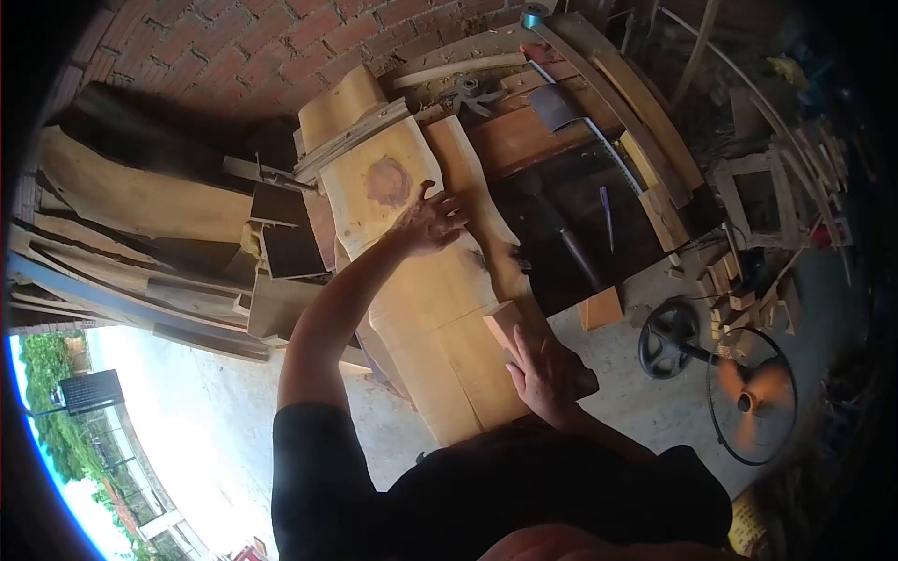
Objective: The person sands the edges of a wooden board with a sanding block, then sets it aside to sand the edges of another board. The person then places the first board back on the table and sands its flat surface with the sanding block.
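A long pale wood slab [430,323] with a dark knot near its far end lies lengthwise in front of me. My left hand [432,224] rests near the slab's right edge, fingers spread and holding nothing. Alongside that edge runs a narrower wavy-edged wood strip [472,178]. Closer to my body, my right hand [545,374] is closed around a small wooden block [503,324] at the slab's right side; part of the block is hidden under the fingers.
A wooden clamping bar [360,140] crosses the slab's far end. To the right, a chisel-like tool [575,248], a purple pen [606,215] and a bow saw [603,140] lie on a dark surface. A fan [746,402] stands on the floor at right. Curved boards [140,196] are stacked at left.
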